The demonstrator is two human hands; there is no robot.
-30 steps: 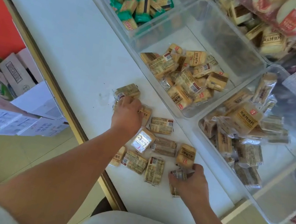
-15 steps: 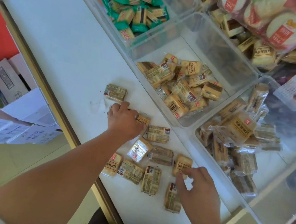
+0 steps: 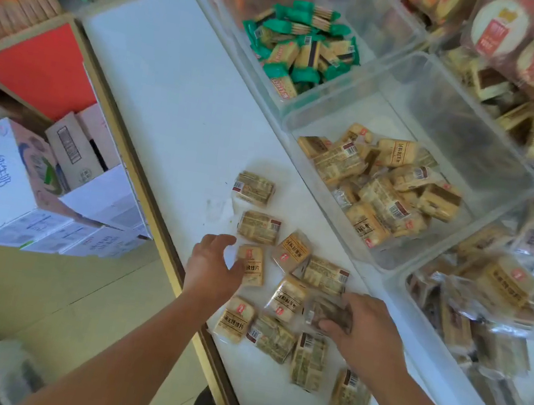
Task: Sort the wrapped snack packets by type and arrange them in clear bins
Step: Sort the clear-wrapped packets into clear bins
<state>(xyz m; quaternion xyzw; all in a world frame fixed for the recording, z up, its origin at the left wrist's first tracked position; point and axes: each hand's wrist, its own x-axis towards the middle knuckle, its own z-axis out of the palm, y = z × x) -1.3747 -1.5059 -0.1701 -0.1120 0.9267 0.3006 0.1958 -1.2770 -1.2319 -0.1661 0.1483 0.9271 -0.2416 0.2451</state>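
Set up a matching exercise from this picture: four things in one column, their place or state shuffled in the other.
1. green packets
2. left hand
3. right hand
4. cardboard boxes

A. grips a dark packet
B. on the floor
C. in a clear bin
D. open, beside a tan packet

Pairs: 1-C, 2-D, 3-A, 4-B

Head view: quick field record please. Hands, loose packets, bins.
left hand: fingers spread, beside a tan packet, holding nothing
right hand: grips a brown packet
table: white, about ten loose packets near the front edge
far bin: green-wrapped packets
middle bin: tan packets
near bin: clear-wrapped packets, blurred
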